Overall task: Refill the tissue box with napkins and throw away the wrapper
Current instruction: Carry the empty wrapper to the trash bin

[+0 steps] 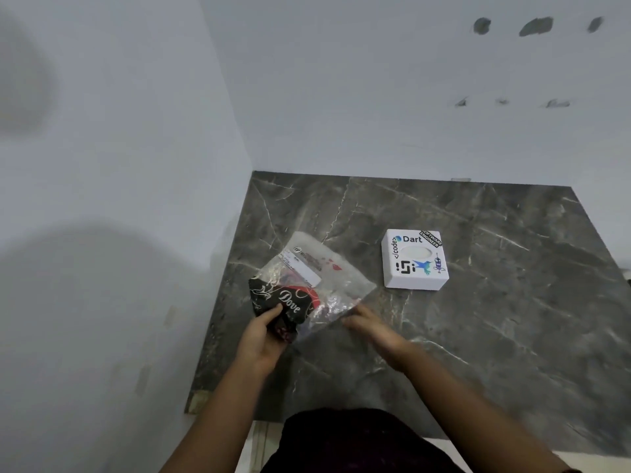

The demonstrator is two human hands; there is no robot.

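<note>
Two hands work the clear wrapper [317,274] on the tabletop [478,319], left of the tissue box [414,259]: left hand [261,336] grips its dark bunched end, right hand [370,324] presses flat. Slippery plastic may tear unevenly, scattering napkins.

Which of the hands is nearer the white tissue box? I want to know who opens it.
Right. The right hand rests on the clear wrapper's near edge, below-left of the tissue box; the left hand is farther left, gripping the wrapper's black end.
</note>
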